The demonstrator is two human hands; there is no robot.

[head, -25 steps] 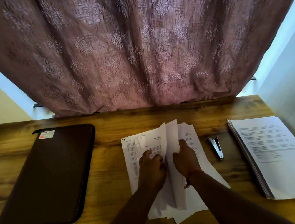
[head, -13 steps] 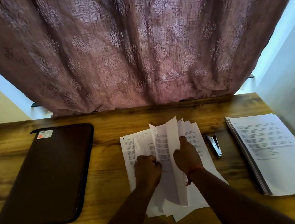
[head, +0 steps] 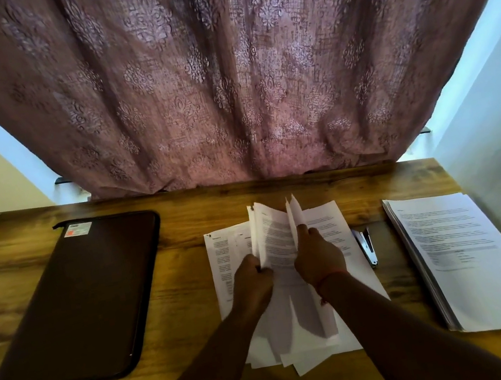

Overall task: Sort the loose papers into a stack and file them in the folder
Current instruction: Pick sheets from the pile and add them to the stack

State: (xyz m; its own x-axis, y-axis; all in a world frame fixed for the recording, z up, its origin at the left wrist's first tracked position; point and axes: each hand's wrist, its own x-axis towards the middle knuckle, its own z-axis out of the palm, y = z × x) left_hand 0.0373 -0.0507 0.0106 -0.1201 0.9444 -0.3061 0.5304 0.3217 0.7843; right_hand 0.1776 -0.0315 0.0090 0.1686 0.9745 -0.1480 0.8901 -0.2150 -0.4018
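A person's left hand [head: 252, 280] and right hand [head: 318, 258] each pinch lifted sheets of the loose papers [head: 276, 245] at mid-counter [head: 194, 298], the closed folder [head: 79, 301] well to the left. Light and floppy, the pages likely slide apart; squaring them by the long edges looks safest, though finger positions are partly hidden.

**Bare arms, one thread at the wrist**

Both forearms are bare, with no sleeves in view. A thin red thread [head: 330, 277] circles the wrist of the right hand [head: 318, 256]. The left hand [head: 252, 280] wears nothing.
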